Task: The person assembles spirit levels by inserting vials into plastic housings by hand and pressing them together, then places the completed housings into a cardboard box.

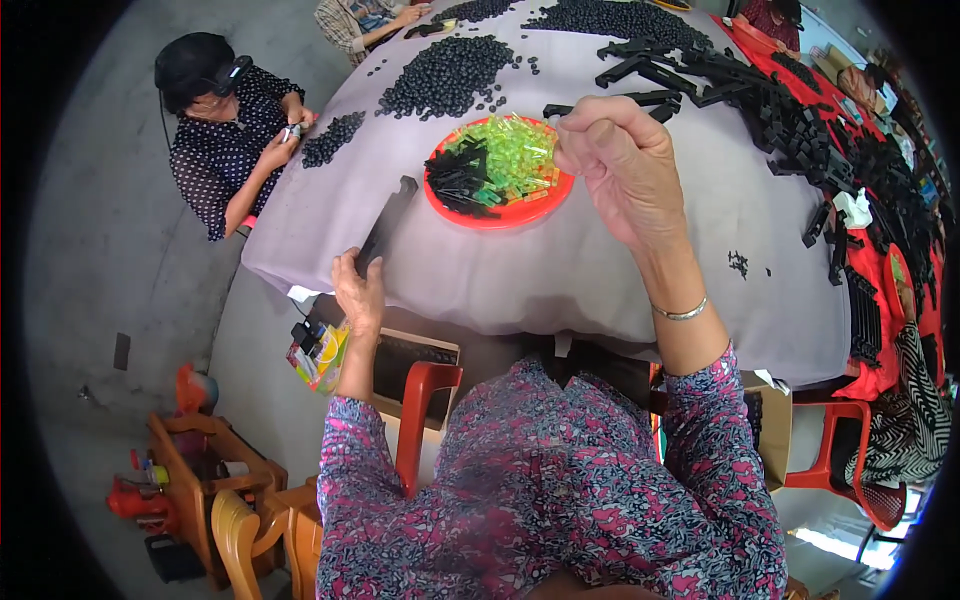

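Observation:
My left hand [358, 290] is closed around the lower end of a long black plastic part [388, 222], which slants up over the near part of the cloth. Raised beside the right rim of a red plate [505, 216], my right hand [628, 170] has its fingers pinched together. Whatever those fingers hold, if anything, is hidden. Clear yellow-green plastic pieces [515, 150] fill most of the plate. Thin black pieces [460, 178] lie heaped on its left side.
A grey cloth covers the table [600, 290]. Beyond the plate is a pile of small black round pieces [445, 78]; more long black parts [790, 130] are heaped at right. A co-worker [225, 130] is at the left edge. A red chair [425, 400] stands beside me.

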The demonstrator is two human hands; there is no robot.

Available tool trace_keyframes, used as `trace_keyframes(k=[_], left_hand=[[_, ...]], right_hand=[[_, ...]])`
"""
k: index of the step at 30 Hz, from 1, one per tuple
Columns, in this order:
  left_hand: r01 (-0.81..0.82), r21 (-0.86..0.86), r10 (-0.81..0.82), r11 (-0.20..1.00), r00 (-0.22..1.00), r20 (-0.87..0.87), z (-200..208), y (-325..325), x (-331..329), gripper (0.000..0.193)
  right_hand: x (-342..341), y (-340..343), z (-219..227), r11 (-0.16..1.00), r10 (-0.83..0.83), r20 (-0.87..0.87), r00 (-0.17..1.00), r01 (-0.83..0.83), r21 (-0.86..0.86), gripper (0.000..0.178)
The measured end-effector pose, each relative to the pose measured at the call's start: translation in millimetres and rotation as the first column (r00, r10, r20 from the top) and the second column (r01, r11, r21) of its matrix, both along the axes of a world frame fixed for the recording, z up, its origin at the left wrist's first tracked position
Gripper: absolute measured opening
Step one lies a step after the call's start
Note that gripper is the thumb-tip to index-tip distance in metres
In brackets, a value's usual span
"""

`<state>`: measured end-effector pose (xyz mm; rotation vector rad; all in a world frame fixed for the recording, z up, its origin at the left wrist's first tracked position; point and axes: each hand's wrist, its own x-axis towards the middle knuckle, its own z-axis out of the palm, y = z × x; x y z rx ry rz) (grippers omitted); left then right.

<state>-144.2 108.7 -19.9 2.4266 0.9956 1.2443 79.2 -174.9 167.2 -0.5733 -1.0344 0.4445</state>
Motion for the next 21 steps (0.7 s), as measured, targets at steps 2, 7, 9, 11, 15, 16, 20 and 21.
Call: trace_keyframes(k=[2,7,9,11,15,16,20,21], left_hand=[[-0.021,0.02,0.021,1.0,1.0,-0.008,1.3,9.6,0.5,0.035],[-0.094,0.069,0.097,0.993,0.994,-0.053,-6.0,20.8,6.8,0.035],[-0.123,0.073,0.128,0.99,0.99,-0.06,-8.8,20.5,12.0,0.034],[-0.131,0.067,0.136,0.989,0.988,-0.072,-11.9,23.1,13.2,0.035],[-0.143,0.034,0.146,0.989,0.983,-0.108,-15.3,30.4,20.7,0.037],[-0.151,0.027,0.153,0.988,0.982,-0.112,-14.8,32.0,24.7,0.037],[-0.181,0.115,0.192,0.977,0.977,-0.095,-15.6,35.6,30.9,0.036],[-0.181,0.113,0.192,0.977,0.977,-0.096,-17.9,39.6,30.4,0.036]], right_hand=[[-3.6,4.1,4.9,1.0,-0.017,0.028,0.999,0.017,0.021,0.024],[-11.0,11.5,15.0,0.998,-0.055,0.065,0.996,0.054,0.012,0.025],[-12.4,12.9,13.4,0.998,-0.066,0.072,0.995,0.066,0.005,0.025],[-13.5,13.8,12.6,0.999,-0.051,0.08,0.996,0.051,0.0,0.024],[-17.9,20.1,9.5,0.992,-0.107,0.034,0.994,0.109,-0.065,0.019],[-16.4,21.9,8.7,0.992,-0.104,0.028,0.994,0.106,-0.072,0.019],[-17.7,20.0,0.2,0.987,-0.125,0.019,0.992,0.127,-0.097,0.019],[-17.7,18.6,-3.2,0.983,-0.124,0.021,0.992,0.126,-0.134,0.021]])
